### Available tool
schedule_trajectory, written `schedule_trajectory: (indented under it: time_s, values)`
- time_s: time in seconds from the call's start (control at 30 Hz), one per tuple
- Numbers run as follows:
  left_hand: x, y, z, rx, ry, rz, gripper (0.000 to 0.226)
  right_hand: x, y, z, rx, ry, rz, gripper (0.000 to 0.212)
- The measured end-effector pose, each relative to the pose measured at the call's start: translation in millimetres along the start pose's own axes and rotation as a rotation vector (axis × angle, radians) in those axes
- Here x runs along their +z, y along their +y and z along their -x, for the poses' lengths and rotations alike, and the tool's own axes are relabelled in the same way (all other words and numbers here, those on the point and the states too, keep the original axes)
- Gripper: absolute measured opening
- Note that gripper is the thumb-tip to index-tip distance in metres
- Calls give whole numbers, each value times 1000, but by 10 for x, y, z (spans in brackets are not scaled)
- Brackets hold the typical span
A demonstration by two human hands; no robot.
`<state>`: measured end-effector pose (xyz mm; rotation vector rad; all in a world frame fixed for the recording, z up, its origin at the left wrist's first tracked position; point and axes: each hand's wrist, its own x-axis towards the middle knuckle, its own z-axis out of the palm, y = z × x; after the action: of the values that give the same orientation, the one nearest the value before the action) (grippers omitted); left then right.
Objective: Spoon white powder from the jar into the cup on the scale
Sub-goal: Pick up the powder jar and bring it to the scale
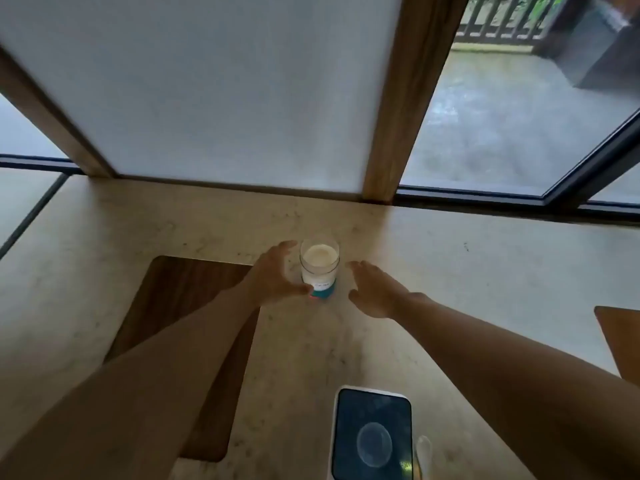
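A glass jar [319,268] of white powder stands open on the pale stone counter [485,271], with a teal label at its base. My left hand [277,275] is open just left of the jar, thumb near its base. My right hand [375,289] is open a little to the jar's right, not touching it. Near the bottom edge lies a dark scale [372,434] with a white rim, and a clear cup [374,449] sits on it. A clear plastic spoon [424,452] lies right of the scale.
A dark wooden inlay [180,299] is set in the counter at the left. A frosted panel in a wooden frame [398,98] rises behind the counter, with a window beside it. A wooden board corner [620,337] shows at the right edge.
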<state>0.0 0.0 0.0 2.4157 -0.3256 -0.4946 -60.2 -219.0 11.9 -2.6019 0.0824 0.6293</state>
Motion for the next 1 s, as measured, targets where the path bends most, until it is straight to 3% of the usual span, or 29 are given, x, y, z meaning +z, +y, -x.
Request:
schedule_trajectory:
  time_s: [0.17, 0.3, 0.43, 0.8, 0.9, 1.0]
  values:
    - [156, -76, -146, 32, 2, 154, 102, 116, 64, -245, 60, 1, -166, 54]
    - [288, -78, -204, 59, -26, 218, 88, 186, 55, -368, 56, 21, -224, 55]
    - [429, -161, -264, 52, -33, 250, 98, 226, 53, -486, 46, 14, -226, 48]
    - [675, 7, -192, 16, 179, 477, 70, 289, 52, -582, -7, -27, -286, 21]
    - [723, -16, -227, 5, 239, 476, 75, 313, 60, -589, -14, -6, -267, 31]
    - [775, 1, -235, -56, 265, 455, 89, 339, 79, -596, -26, 10, -242, 28]
